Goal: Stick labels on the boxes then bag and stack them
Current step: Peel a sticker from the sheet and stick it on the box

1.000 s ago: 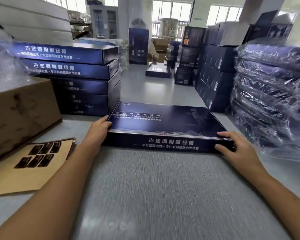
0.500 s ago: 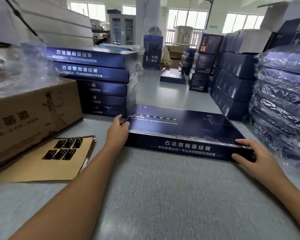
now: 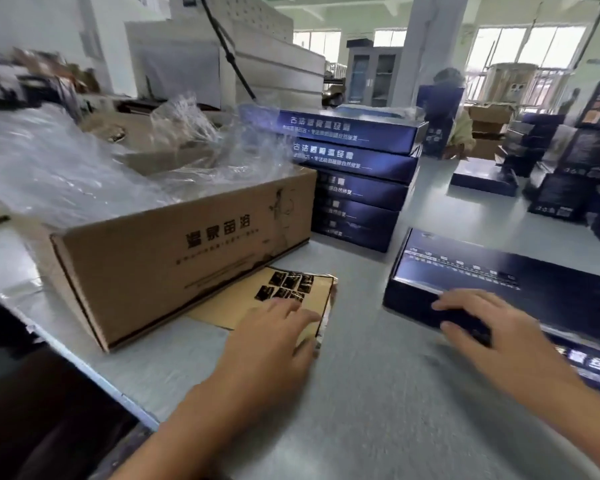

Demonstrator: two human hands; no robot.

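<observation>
Plastic bags (image 3: 59, 168), clear and crumpled, spill from the open top of a cardboard carton (image 3: 174, 261) at the left of the grey table (image 3: 378, 403). A brown label sheet (image 3: 236, 303) lies flat against the foot of the carton's right end, with a cluster of dark labels (image 3: 288, 287) in its far corner. The left hand (image 3: 271, 348) is over the sheet's near right corner, fingers straight and spread, holding nothing; motion blur hides whether the fingertips press on the paper. Behind the sheet stands a stack of blue boxes (image 3: 357, 181), close beside the carton. Right of it, and apart from it, one flat blue box (image 3: 520, 289) lies on the table. The right hand (image 3: 499, 337) rests on that box's near left corner, fingers stretched out across the top edge, not curled round it. More dark boxes (image 3: 568, 168) are piled at the far right
</observation>
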